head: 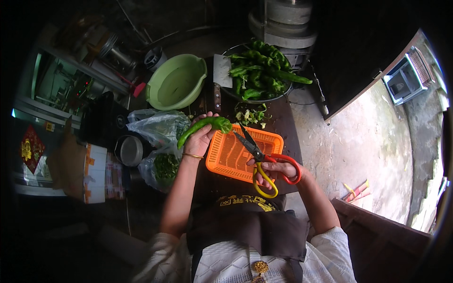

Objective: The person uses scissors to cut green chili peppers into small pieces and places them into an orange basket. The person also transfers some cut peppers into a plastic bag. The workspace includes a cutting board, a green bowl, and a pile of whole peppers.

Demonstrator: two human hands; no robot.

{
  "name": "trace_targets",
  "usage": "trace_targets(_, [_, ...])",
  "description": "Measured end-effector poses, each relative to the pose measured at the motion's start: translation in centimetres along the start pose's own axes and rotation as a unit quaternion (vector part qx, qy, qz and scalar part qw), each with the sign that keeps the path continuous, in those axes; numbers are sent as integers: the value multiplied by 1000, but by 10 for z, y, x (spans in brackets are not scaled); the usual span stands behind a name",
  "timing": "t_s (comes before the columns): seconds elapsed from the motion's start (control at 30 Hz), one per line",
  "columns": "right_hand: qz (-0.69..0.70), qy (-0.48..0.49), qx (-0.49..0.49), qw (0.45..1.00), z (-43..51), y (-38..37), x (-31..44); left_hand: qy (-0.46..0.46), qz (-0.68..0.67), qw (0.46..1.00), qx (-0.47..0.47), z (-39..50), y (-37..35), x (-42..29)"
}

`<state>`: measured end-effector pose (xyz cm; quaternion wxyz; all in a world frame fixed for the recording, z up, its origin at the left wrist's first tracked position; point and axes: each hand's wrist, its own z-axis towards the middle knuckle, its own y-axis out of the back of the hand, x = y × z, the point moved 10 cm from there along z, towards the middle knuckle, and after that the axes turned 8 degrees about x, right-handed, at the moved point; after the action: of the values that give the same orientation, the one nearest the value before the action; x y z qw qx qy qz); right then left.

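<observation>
A long green pepper (203,128) lies across the palm of my left hand (199,141), its stem end pointing right. My right hand (276,171) holds scissors (255,150) with one red and one yellow handle loop. Their dark blades are parted, and the tips reach close to the pepper's stem end. Below both hands sits an orange plastic basket (230,161) with slotted sides; no pepper shows inside it. Behind the basket lies a small heap of cut pepper tops and pale cores (251,116). A metal basin piled with green peppers (260,72) stands farther back.
A cleaver (222,72) lies beside the metal basin. To its left is a light green plastic basin (178,83). Plastic bags of leafy greens (166,166) sit left of the orange basket. The dark table (292,141) ends at the right, above a concrete floor (339,152).
</observation>
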<state>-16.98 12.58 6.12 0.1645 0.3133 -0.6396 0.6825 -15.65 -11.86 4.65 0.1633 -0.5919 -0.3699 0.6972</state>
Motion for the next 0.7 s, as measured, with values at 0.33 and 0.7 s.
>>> trace_targets(0.33, [96, 70, 38, 992, -1, -31, 7, 19, -88, 993, 72, -2, -45, 10])
trace_targets(0.7, [-264, 10, -212, 941, 3, -47, 18, 52, -296, 953, 41, -8, -69, 33])
